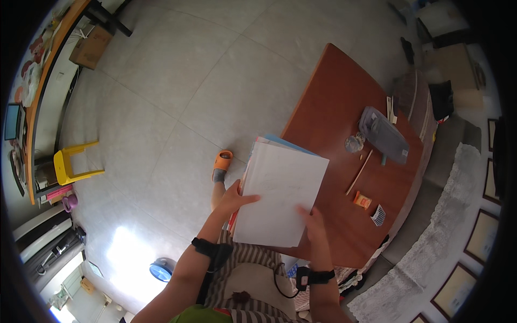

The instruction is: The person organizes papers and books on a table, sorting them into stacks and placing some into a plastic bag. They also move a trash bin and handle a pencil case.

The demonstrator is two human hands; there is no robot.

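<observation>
A stack of white paper sheets (282,189) with some coloured books or folders under it lies between my two hands, over the near left edge of the wooden table (323,109). My left hand (236,198) grips the stack's left side, thumb on the top sheet. At the right side, my right hand (314,224) has its thumb over the sheet, slightly blurred; its other fingers are hidden below. A blue folder or sheet (288,144) sticks out past the far edge of the stack.
On the table are a grey translucent case (383,135), a thin wooden stick (358,173), a small orange-and-yellow packet (362,200) and a patterned card-like item (379,215). A grey sofa (434,169) borders the right. A yellow stool (66,163) stands on the floor at left.
</observation>
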